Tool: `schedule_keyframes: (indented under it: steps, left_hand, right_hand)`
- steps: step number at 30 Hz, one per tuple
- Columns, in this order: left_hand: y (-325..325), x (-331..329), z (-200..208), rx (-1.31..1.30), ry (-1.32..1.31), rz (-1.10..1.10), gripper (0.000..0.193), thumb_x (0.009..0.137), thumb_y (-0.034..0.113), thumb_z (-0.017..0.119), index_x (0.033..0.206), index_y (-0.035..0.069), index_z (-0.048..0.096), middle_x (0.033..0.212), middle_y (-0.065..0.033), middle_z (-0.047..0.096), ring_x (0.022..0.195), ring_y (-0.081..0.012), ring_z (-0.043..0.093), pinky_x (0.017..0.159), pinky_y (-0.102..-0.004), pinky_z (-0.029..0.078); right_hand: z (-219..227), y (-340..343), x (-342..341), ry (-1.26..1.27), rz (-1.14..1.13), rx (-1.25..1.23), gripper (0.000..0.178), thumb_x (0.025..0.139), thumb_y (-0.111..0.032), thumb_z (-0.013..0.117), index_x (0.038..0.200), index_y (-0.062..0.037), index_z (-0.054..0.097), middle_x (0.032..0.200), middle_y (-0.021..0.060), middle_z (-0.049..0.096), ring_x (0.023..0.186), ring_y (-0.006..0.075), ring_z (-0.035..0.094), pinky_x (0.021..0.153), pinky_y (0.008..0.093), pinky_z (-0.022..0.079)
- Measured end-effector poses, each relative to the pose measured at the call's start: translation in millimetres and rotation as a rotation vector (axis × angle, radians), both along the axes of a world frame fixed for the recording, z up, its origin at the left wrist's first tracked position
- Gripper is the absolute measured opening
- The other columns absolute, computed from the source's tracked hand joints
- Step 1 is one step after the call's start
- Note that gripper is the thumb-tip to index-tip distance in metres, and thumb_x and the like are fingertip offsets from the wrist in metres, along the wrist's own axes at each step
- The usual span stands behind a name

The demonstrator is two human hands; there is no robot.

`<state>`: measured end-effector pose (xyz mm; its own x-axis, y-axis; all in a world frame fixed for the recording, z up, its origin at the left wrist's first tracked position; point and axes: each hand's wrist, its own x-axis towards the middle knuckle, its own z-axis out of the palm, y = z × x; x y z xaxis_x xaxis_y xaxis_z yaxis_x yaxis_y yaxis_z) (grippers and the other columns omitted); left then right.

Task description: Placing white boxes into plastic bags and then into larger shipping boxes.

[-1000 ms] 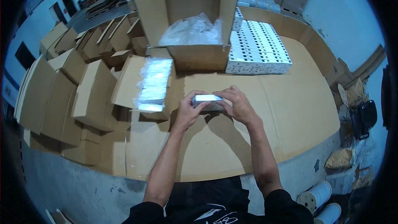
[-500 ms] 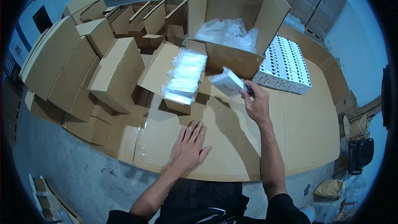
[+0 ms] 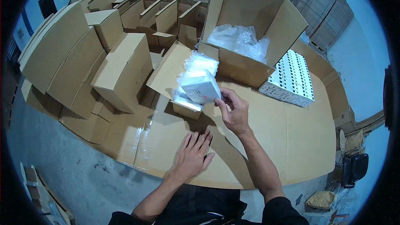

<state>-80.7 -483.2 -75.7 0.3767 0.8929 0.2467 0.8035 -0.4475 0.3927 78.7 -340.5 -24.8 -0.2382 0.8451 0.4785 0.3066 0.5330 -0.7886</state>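
Observation:
My right hand (image 3: 234, 110) grips a flat white packet (image 3: 202, 88) by its near right corner, between thumb and fingers. The packet is tilted over an open small cardboard box (image 3: 187, 111), which holds several white items in clear bubble wrap (image 3: 201, 62). Whether the packet touches those wrapped items, I cannot tell. My left hand (image 3: 193, 154) lies flat on the cardboard-covered table (image 3: 273, 150), palm down with the fingers stretched out, just in front of the small box.
Behind the small box stands a large open carton (image 3: 246, 67) with clear plastic wrap (image 3: 241, 39) inside. At its right lies a block of white small boxes (image 3: 287, 81) with dark marks. Several brown cartons (image 3: 123, 71) fill the left side, and a divided cardboard tray (image 3: 166, 16) sits behind.
My right hand has carried the white packet leftward, from beside the large carton to above the small box. My left hand stays flat on the table. The whole view has shifted slightly.

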Motion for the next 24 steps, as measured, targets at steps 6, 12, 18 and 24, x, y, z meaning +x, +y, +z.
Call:
schedule_keyframes:
  steps: [6,12,18,24]
  left_hand:
    - [2,1,2,-0.018,-0.014,-0.001,0.064,0.094,0.037,0.063,0.145,0.0,0.049,0.151,-0.0175,0.047,0.134,-0.0395,0.045,0.118,-0.0522,0.03]
    - [2,-1,-1,-0.028,-0.037,0.005,0.066,0.093,0.035,0.066,0.145,0.0,0.048,0.15,-0.0176,0.048,0.136,-0.0403,0.045,0.118,-0.0538,0.03]
    - [2,3,-2,-0.017,-0.042,-0.003,0.065,0.092,0.035,0.067,0.144,0.0,0.049,0.149,-0.0178,0.049,0.136,-0.0394,0.045,0.118,-0.0536,0.03]
    - [3,3,-3,-0.035,-0.046,0.006,0.061,0.094,0.035,0.066,0.141,-0.001,0.052,0.148,-0.0189,0.05,0.137,-0.0396,0.044,0.118,-0.0537,0.031]
  right_hand:
    - [18,0,-3,-0.22,0.037,0.335,0.046,0.087,0.005,0.071,0.13,-0.0088,0.064,0.104,0.0136,0.071,0.089,0.0251,0.071,0.074,0.0359,0.06]
    - [40,6,-16,-0.529,0.129,0.283,0.051,0.092,-0.002,0.067,0.138,-0.0208,0.061,0.098,0.0135,0.064,0.088,0.0314,0.065,0.074,0.0421,0.055]
    - [58,19,-19,-0.667,0.228,0.201,0.048,0.093,-0.003,0.064,0.138,-0.0186,0.061,0.099,0.014,0.064,0.09,0.0314,0.064,0.081,0.0442,0.054]
    - [32,24,-21,-0.558,0.322,0.431,0.049,0.098,-0.017,0.058,0.146,-0.009,0.051,0.145,0.0203,0.051,0.129,0.0379,0.052,0.11,0.0483,0.045]
